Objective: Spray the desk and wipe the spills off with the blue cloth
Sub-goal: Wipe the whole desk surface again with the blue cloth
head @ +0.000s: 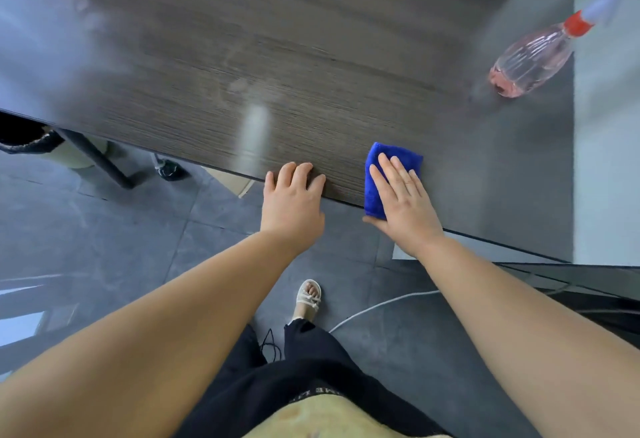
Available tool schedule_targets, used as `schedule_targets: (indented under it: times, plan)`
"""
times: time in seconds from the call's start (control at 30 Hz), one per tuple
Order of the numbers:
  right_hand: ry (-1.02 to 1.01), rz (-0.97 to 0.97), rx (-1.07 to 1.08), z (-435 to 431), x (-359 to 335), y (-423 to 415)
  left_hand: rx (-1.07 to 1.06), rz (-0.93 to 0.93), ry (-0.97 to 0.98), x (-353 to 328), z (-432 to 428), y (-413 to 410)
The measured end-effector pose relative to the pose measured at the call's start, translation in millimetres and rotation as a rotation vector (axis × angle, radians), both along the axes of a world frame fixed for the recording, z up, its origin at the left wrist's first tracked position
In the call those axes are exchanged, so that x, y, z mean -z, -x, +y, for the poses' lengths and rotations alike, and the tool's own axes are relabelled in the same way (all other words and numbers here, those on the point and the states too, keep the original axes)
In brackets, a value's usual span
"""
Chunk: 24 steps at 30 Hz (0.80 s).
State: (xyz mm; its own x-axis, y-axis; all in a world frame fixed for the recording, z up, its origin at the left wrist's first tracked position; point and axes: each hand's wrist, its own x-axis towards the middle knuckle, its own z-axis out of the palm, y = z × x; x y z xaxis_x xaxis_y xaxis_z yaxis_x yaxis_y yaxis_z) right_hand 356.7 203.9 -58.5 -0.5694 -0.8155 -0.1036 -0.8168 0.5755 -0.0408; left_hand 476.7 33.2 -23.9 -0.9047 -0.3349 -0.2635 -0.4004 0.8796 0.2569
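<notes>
A folded blue cloth (pixel 381 167) lies at the near edge of the dark wood-grain desk (pixel 311 67). My right hand (pixel 403 200) presses flat on it, thumb hooked under the desk edge. My left hand (pixel 294 200) rests on the same edge to the left, fingers curled over it, holding nothing. A spray bottle (pixel 535 57) with pink liquid and a red-and-white trigger head stands at the desk's far right. Pale smears (pixel 254 133) show on the surface left of the cloth.
A white wall or panel (pixel 606 126) borders the desk on the right. Below the desk are a grey tiled floor (pixel 104 230), a black desk leg (pixel 100 160), a white cable (pixel 374 309) and my sandalled foot (pixel 309 299).
</notes>
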Motion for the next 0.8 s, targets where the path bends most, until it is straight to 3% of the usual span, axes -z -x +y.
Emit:
schedule_targets:
  times: [0.2, 0.3, 0.37, 0.43, 0.5, 0.6, 0.7, 0.8]
  plan:
    - [-0.04, -0.209, 0.114, 46, -16, 14, 0.04, -0.092, -0.025, -6, 45, 27]
    - [0.158, -0.489, 0.208, 44, -38, 26, 0.05, -0.035, -0.065, -12, 58, 42]
    - [0.304, -0.441, 0.306, 41, -50, 45, 0.039, -0.002, -0.104, -14, 65, 53]
    - [0.22, -0.356, 0.391, 37, -53, 64, 0.024, -0.004, -0.147, -16, 70, 61]
    - [0.058, -0.412, 0.463, 35, -53, 79, -0.002, -0.032, -0.194, -17, 76, 71]
    - [0.013, -0.467, 0.462, 32, -52, 86, -0.094, -0.072, -0.289, -18, 78, 79]
    - [0.144, -0.626, 0.483, 36, -62, 83, -0.147, -0.087, -0.359, -17, 81, 88]
    - [0.479, -1.006, 0.641, 42, -82, 83, -0.252, -0.055, -0.627, -20, 83, 98]
